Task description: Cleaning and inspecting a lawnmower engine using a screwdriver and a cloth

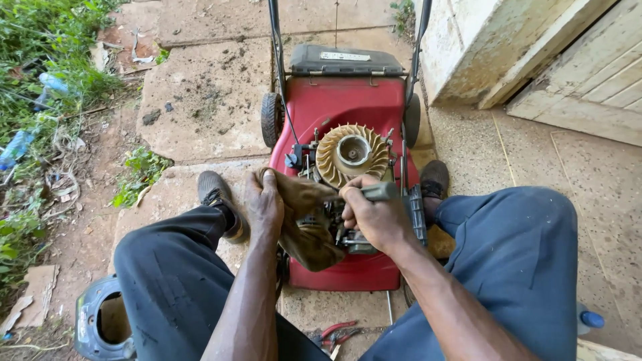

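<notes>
Lawnmower (348, 107), red deck, centre of frame, standing on cracked concrete paving (200, 100); engine cover off, brass-coloured finned flywheel (352, 154) exposed at centre; black grass flap (344, 60) at the upper end; black wheels (271, 119) at either side; two handle bars running off the top edge.

Left hand (264, 204), centre-left: grip closed on a brown, soiled cloth (304, 220), which hangs folded over the engine just below the flywheel.

Right hand (376, 215), centre-right: grip closed round the grey handle of a tool (380, 192); the working end is hidden behind the fingers and cloth, so its kind cannot be told; hand pressed close against the engine body.

Legs in dark blue trousers (521, 254) at either side of the mower, dark shoes (215, 190) beside the deck.

Grey engine cover (90, 321), lower left, hollow side up; contents cannot be told.

Red-handled pliers (334, 332), bottom centre, on the paving.

Weeds and litter (40, 87) along the left edge; pale wall and wooden boards (535, 53) at upper right.
</notes>
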